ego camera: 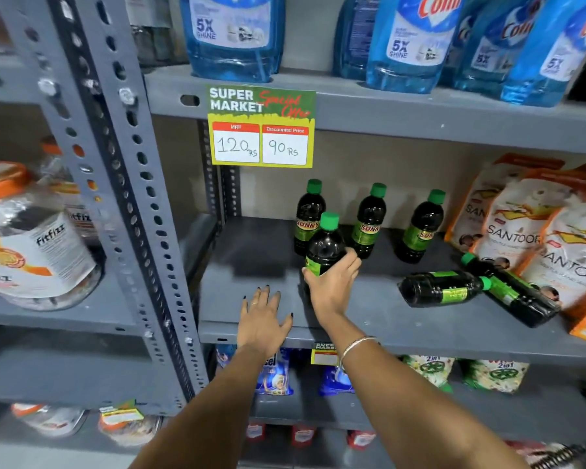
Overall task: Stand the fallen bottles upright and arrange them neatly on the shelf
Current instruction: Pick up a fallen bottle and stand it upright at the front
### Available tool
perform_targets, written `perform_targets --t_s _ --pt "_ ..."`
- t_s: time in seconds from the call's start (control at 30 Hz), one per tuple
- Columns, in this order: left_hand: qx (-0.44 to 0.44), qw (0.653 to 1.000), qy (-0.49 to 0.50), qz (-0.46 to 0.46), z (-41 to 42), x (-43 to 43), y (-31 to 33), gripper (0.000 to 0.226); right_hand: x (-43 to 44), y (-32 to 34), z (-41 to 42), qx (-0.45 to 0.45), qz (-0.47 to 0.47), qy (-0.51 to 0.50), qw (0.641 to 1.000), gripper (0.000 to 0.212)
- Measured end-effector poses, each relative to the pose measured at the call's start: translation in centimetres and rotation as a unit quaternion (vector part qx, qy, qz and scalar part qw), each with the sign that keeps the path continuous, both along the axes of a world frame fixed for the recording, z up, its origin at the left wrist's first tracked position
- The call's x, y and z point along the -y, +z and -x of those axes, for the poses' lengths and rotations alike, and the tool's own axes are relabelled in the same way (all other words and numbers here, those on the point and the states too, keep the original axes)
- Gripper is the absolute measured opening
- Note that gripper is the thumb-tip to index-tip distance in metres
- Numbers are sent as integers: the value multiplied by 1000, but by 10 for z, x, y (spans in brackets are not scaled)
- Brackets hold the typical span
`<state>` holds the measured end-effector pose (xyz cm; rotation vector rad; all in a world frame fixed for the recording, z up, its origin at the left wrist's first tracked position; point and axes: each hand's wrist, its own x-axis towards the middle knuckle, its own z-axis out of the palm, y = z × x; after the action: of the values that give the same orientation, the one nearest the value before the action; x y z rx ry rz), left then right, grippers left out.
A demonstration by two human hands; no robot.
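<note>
Three dark bottles with green caps and green labels stand upright in a row at the back of the grey shelf: the left one, the middle one and the right one. My right hand is shut around a fourth bottle, held upright in front of the left one. Two more bottles lie on their sides at the right: one with its cap pointing right, another with its cap up-left, leaning against the pouches. My left hand rests flat and open on the shelf's front edge.
Orange and white Santoor pouches crowd the shelf's right end. A price sign hangs from the shelf above, which holds blue Colin refill pouches. A perforated steel upright stands at the left, with Fitfizz jars beyond it.
</note>
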<state>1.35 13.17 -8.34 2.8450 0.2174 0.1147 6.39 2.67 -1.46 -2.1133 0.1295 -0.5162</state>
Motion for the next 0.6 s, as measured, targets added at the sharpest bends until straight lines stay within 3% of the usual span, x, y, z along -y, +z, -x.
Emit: perform_targets --t_s 0.43,0.6 --pt "8 1000 5 -4 0 1 -2 58 19 -21 4 0 -43 80 996 98" --pt "13 1000 4 2 1 0 -2 57 25 -27 9 -29 -79 97 992 87"
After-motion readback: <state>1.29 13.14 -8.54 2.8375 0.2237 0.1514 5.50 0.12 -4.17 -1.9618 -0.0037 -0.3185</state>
